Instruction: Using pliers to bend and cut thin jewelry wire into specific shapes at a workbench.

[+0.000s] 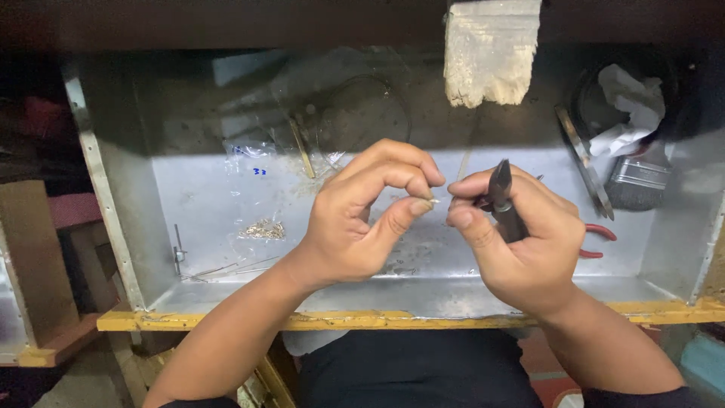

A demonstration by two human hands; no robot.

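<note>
our left hand (355, 219) pinches a tiny metal piece (432, 201) over the tray (196, 196). our right hand (521, 242) grips pliers (504, 200), tips near it. work appears midway; loose pieces (263, 229) remain in a bag.

Metal tray (196, 204), brush (638, 181), pliers (600, 242)

- Our left hand (355, 219) pinches a tiny metal piece (432, 201) between thumb and forefinger.
- Our right hand (521, 234) grips a dark tool (504, 200), above the metal tray (423, 295).
</note>
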